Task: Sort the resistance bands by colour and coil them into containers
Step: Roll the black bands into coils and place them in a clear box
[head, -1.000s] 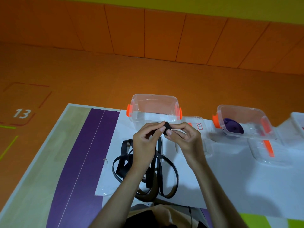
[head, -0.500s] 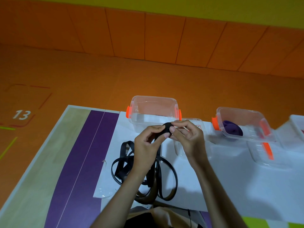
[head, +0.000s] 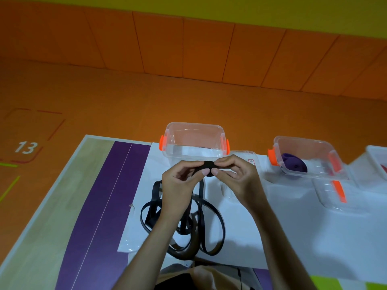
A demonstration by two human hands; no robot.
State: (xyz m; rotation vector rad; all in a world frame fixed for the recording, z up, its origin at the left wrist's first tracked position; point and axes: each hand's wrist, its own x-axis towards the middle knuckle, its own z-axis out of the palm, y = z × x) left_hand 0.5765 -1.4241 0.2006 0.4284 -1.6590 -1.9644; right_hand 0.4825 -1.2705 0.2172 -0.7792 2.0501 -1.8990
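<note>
Purple band (head: pixel 294 165) coiled and binned. Black band (head: pixel 201 218) barely started: both hands' fingers (head: pixel 206 171) pinch its small coil (head: pixel 208 166); most hangs loose.

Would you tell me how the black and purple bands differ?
The black band is mostly loose loops, its end rolled between left hand and right hand; the purple band is fully coiled. The black band is outside any container; the purple band lies in a clear container. Both are flat.
</note>
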